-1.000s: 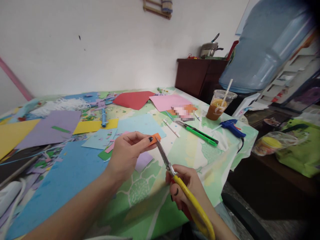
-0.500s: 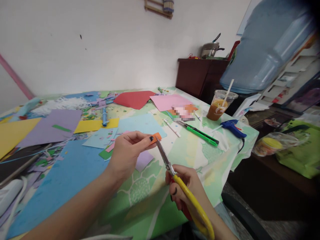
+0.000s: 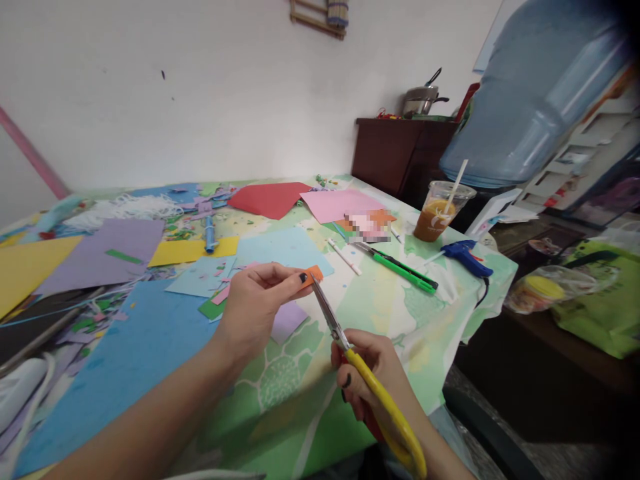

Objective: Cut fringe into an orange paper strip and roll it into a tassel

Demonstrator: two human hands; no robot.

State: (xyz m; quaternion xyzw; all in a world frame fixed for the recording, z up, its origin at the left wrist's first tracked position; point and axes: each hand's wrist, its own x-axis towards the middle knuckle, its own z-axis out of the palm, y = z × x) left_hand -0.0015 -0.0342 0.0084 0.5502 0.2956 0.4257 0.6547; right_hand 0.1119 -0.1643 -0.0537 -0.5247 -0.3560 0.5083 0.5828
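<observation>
Between thumb and fingers, my left hand (image 3: 263,297) pinches a small piece of orange paper (image 3: 314,275). My right hand (image 3: 373,373) is closed around the handles of a pair of scissors (image 3: 330,317) with one yellow handle and some red below it. The blade tips meet the orange paper's edge just right of my left thumb; the blades look nearly closed. Under my left hand lie a light blue sheet (image 3: 285,247), a purple piece (image 3: 289,322) and a green scrap (image 3: 214,305).
A green utility knife (image 3: 403,271), a white stick (image 3: 345,258) and a blue glue gun (image 3: 467,258) lie to the right, near a drink cup (image 3: 440,210). Blue (image 3: 140,347), red (image 3: 273,199) and pink (image 3: 340,203) sheets spread across the table among many scraps.
The scissor handles and my right thumb have shifted very slightly. My left hand and the orange paper stay in place.
</observation>
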